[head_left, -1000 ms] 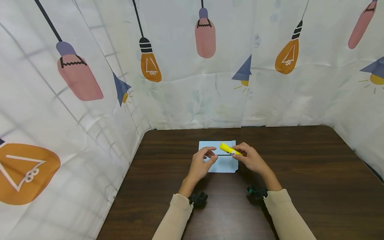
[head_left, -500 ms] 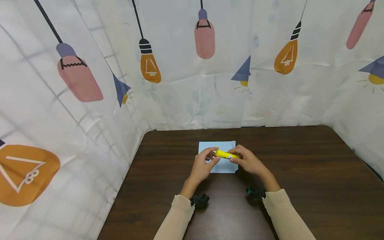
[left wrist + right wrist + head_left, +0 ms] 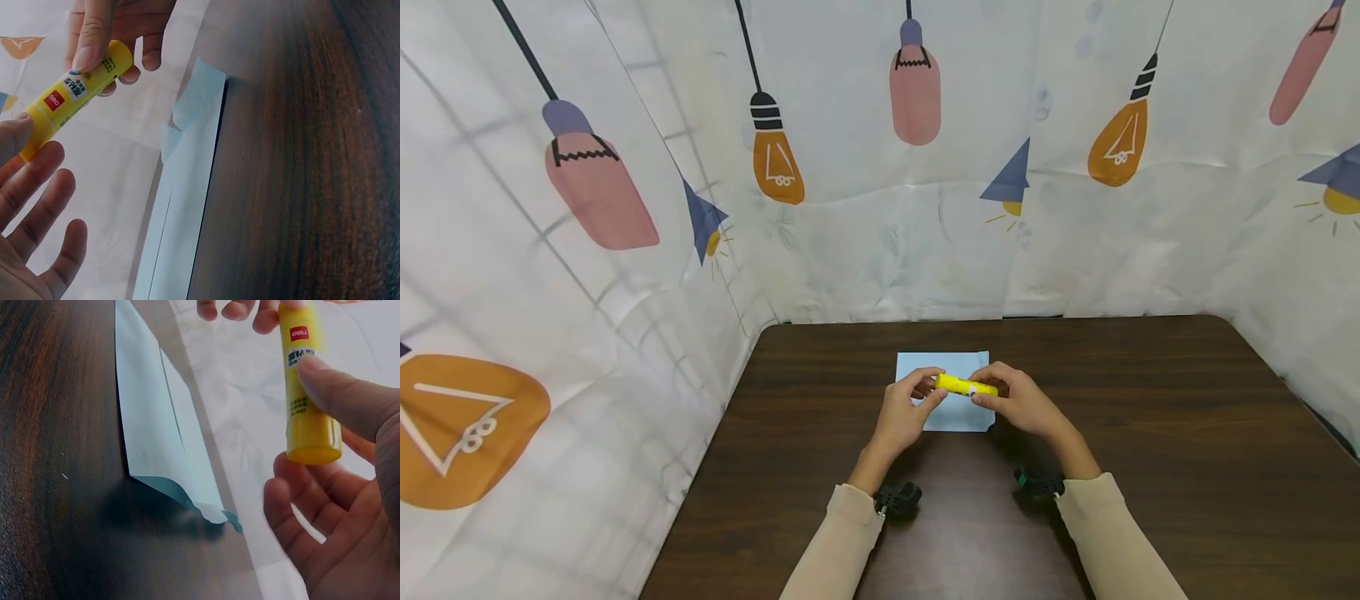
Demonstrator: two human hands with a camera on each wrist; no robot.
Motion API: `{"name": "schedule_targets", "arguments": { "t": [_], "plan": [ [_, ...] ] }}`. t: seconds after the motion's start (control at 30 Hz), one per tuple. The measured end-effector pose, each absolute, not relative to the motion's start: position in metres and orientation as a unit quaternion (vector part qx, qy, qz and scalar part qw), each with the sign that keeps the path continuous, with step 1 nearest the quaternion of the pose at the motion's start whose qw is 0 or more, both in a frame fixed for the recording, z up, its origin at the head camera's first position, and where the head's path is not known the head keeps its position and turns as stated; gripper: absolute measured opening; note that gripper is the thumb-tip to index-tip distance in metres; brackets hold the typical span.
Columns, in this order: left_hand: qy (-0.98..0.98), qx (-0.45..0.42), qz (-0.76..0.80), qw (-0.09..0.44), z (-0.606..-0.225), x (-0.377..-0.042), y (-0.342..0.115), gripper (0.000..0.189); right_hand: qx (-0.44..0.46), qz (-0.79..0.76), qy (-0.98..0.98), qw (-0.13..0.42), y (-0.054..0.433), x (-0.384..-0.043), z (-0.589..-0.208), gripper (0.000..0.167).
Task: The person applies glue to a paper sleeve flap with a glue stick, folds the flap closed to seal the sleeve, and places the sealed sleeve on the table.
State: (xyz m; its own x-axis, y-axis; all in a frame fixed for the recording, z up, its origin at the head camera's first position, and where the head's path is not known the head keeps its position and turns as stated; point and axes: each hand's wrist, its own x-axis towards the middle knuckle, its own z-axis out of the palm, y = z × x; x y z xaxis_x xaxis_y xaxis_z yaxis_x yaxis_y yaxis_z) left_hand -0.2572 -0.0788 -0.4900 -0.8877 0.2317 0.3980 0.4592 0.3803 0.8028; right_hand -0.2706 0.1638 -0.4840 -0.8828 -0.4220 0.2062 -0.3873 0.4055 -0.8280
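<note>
A yellow glue stick (image 3: pixel 964 386) with a red label spans the gap between the two hands, above the paper. My right hand (image 3: pixel 1018 398) grips its right end between thumb and fingers; the thumb presses on the printed side in the right wrist view. The other end is pinched by the thumb and index finger of my left hand (image 3: pixel 904 407), whose remaining fingers stand away from it in the left wrist view. Beneath lies a light blue paper piece (image 3: pixel 958 417), seemingly folded like an envelope, with a dark slit line (image 3: pixel 161 234) and a curled edge (image 3: pixel 181 494).
The paper lies on a dark wood-grain table (image 3: pixel 1120 400). A white curtain (image 3: pixel 865 250) printed with lamps hangs behind the table and along its sides. Each wrist wears a black strapped device, such as the left one (image 3: pixel 898 498).
The glue stick has come down and levelled, shifting left so that its left end meets my left fingers. My left hand now pinches that end; my right hand still grips the other.
</note>
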Motion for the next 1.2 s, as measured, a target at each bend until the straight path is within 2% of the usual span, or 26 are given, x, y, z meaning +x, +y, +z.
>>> {"name": "schedule_targets", "arguments": {
  "t": [0.47,1.2],
  "plan": [
    [-0.817,-0.2,-0.528,0.117,-0.4888,-0.2575,-0.0801,0.03,-0.229,-0.546,0.806,0.016,0.1716,-0.2726,-0.4815,0.024],
    [-0.798,-0.198,-0.557,0.117,-0.486,-0.2554,-0.0776,0.03,-0.216,-0.569,0.793,0.013,0.1726,-0.273,-0.4807,0.025]
  ]
}}
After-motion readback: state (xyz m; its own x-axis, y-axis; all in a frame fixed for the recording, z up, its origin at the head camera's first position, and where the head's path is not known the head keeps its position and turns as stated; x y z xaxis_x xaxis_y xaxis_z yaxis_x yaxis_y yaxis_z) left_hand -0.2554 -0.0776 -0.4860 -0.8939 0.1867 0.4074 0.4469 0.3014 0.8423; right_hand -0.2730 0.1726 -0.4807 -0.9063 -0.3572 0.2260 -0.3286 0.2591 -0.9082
